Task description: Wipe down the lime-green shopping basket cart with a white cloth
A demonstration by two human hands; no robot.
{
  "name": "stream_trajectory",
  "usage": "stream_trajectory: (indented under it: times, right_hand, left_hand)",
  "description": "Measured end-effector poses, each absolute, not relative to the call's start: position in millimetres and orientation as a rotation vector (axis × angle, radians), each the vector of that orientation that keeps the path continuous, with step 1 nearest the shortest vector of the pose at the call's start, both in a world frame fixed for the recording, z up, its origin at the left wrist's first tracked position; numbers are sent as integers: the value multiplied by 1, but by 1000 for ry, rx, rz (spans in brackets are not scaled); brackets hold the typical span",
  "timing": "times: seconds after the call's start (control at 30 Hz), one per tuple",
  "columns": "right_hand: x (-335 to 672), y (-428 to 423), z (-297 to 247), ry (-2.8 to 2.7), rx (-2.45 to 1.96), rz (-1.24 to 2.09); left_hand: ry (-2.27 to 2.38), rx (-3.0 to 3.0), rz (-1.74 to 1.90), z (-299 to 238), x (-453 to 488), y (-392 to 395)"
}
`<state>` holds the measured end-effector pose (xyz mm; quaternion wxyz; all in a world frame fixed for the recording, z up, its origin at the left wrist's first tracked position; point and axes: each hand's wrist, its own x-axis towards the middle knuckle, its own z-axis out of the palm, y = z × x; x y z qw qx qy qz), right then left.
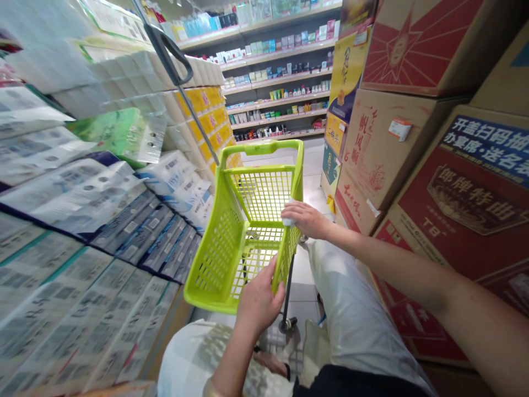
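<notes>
A lime-green plastic shopping basket (231, 231) is tilted on its side in front of me, its open top facing right and its wheels near the floor. My left hand (259, 300) grips the basket's near rim, fingers wrapped over the edge. My right hand (305, 219) rests on the right rim further up, closed on a small white cloth or wipe (288, 221) pressed against the mesh. The basket's long dark pull handle (176, 60) sticks up to the upper left.
Stacked packs of tissue and toilet paper (82, 209) fill the left side. Large red and brown cartons (433, 165) are piled on the right. Shelves of small bottles (273, 71) stand at the aisle's far end. My knees in light trousers (351, 309) are below.
</notes>
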<state>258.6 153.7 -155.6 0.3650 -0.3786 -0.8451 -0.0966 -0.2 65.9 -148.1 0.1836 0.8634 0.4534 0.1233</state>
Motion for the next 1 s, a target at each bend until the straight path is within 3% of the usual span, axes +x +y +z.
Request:
stream_trajectory:
  times: [0.17,0.33,0.47,0.6,0.87,1.0]
  right_hand:
    - [230,138,-167,-1968,-1087,-165]
    - [205,105,-174,-2156,-898,-141]
    - [238,132,-163,-2297,-788,-237]
    - [256,161,-156,-2156,-983,-284]
    - [198,118,-178,-2112,-939,-236]
    - [215,136,-176,-2260,-796,-282]
  left_hand:
    - [1264,2432,353,-148,1,67]
    - [1281,2417,349,-148,-3,68]
    - [1232,2420,376,-147,-6,70]
    - [1224,2413,373,-146,-7,73]
    - [1211,2432,333,-145,-23,89]
    - [1206,2461,297,-141,-38,96]
